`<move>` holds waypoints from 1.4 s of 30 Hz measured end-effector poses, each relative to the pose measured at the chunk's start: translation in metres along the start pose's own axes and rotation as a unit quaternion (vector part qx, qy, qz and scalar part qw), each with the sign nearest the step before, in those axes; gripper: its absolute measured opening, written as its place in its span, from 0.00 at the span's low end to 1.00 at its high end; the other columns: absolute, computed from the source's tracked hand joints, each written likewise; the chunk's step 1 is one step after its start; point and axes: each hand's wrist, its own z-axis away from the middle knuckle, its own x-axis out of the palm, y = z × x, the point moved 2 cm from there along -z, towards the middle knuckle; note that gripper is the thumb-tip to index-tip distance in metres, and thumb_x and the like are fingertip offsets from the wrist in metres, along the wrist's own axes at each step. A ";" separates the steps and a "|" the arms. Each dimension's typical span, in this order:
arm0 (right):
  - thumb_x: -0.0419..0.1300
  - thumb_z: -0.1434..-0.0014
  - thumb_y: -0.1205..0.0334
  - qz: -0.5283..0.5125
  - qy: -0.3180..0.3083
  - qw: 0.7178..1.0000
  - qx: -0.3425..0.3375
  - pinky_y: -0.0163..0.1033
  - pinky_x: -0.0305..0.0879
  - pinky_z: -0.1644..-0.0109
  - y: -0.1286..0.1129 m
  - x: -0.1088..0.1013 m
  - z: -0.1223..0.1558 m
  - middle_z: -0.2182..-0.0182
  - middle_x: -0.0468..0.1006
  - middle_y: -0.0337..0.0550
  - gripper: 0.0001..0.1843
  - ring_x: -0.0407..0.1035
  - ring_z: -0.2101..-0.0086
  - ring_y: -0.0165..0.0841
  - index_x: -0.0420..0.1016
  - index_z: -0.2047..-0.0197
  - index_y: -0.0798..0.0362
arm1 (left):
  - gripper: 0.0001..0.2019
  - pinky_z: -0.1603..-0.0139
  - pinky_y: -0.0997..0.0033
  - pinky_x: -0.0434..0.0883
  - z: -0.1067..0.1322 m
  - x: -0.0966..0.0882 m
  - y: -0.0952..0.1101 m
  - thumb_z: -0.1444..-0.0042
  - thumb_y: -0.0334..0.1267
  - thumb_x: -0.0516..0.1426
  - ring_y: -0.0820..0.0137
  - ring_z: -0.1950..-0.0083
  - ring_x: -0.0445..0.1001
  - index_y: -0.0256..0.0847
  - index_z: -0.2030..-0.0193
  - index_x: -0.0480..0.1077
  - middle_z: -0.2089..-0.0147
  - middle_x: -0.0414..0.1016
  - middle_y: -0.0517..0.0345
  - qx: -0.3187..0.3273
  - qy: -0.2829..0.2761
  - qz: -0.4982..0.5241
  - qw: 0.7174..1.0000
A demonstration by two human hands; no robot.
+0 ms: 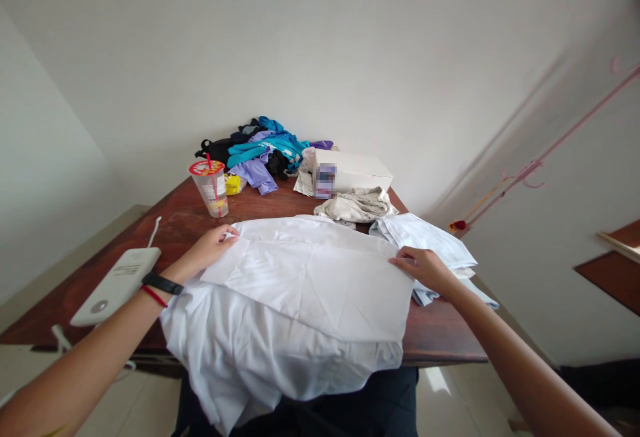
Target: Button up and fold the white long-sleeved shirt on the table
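A white garment, perhaps a shirt, is spread over the front of the wooden table, and its lower part hangs past the edge above my lap. My left hand pinches its far left corner between thumb and fingers. At the right side, my right hand grips the cloth's edge in the same way. Between the hands the upper layer lies fairly flat, while the part below it is creased and bunched. A folded pale blue stack of clothes sits just beyond my right hand.
The wooden table carries a plastic cup with a straw, a white power strip with a cable, a heap of coloured clothes, a white box and a patterned pale cloth. A pink pole leans at the right wall.
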 end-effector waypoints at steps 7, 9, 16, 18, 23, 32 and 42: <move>0.54 0.31 0.46 0.101 0.127 0.986 -0.045 0.49 0.69 0.54 -0.011 0.014 0.006 0.60 0.81 0.50 0.18 0.75 0.58 0.46 0.77 0.60 0.49 | 0.17 0.44 0.56 0.72 0.009 0.014 -0.003 0.33 0.42 0.45 0.53 0.44 0.77 0.39 0.47 0.70 0.46 0.78 0.43 0.095 0.062 -0.191 0.975; 0.54 0.30 0.47 0.132 0.188 0.970 -0.081 0.55 0.69 0.46 -0.024 0.024 0.017 0.49 0.78 0.56 0.19 0.72 0.47 0.52 0.77 0.49 0.51 | 0.20 0.47 0.54 0.74 0.018 0.016 0.005 0.31 0.41 0.44 0.51 0.45 0.78 0.37 0.41 0.69 0.44 0.77 0.39 0.089 0.086 -0.266 0.956; 0.55 0.29 0.56 0.063 0.205 0.964 -0.157 0.64 0.57 0.29 -0.078 0.043 0.076 0.30 0.62 0.52 0.22 0.52 0.29 0.51 0.66 0.34 0.45 | 0.27 0.32 0.52 0.68 0.061 0.043 0.065 0.30 0.51 0.52 0.51 0.29 0.65 0.42 0.29 0.63 0.27 0.63 0.42 0.275 0.001 -0.280 0.920; 0.56 0.30 0.55 0.006 0.243 0.965 -0.094 0.63 0.62 0.32 -0.072 0.042 0.094 0.31 0.63 0.53 0.22 0.56 0.31 0.51 0.66 0.35 0.45 | 0.32 0.28 0.49 0.63 0.077 0.062 0.074 0.33 0.54 0.57 0.50 0.25 0.59 0.46 0.26 0.60 0.23 0.57 0.46 0.338 -0.089 -0.256 0.901; 0.62 0.35 0.48 -0.091 0.275 0.956 0.040 0.64 0.67 0.36 -0.049 0.071 0.151 0.33 0.64 0.57 0.31 0.61 0.33 0.53 0.63 0.32 0.46 | 0.36 0.25 0.44 0.58 0.106 0.104 0.088 0.36 0.52 0.62 0.48 0.21 0.48 0.49 0.25 0.58 0.21 0.49 0.46 0.375 -0.173 -0.231 0.881; 0.62 0.35 0.50 -0.085 0.291 0.948 0.098 0.66 0.57 0.33 -0.078 0.119 0.172 0.40 0.73 0.54 0.11 0.59 0.32 0.55 0.72 0.63 0.48 | 0.23 0.32 0.59 0.67 0.055 0.169 0.206 0.33 0.48 0.59 0.57 0.33 0.71 0.43 0.35 0.70 0.35 0.73 0.47 0.436 -0.211 -0.058 0.873; 0.57 0.40 0.65 -0.084 0.305 0.942 0.112 0.50 0.65 0.47 -0.063 0.112 0.169 0.56 0.76 0.48 0.12 0.69 0.54 0.44 0.61 0.75 0.48 | 0.27 0.42 0.60 0.70 -0.082 0.267 0.251 0.49 0.50 0.69 0.54 0.44 0.75 0.38 0.46 0.74 0.44 0.76 0.43 0.373 -0.195 -0.056 0.905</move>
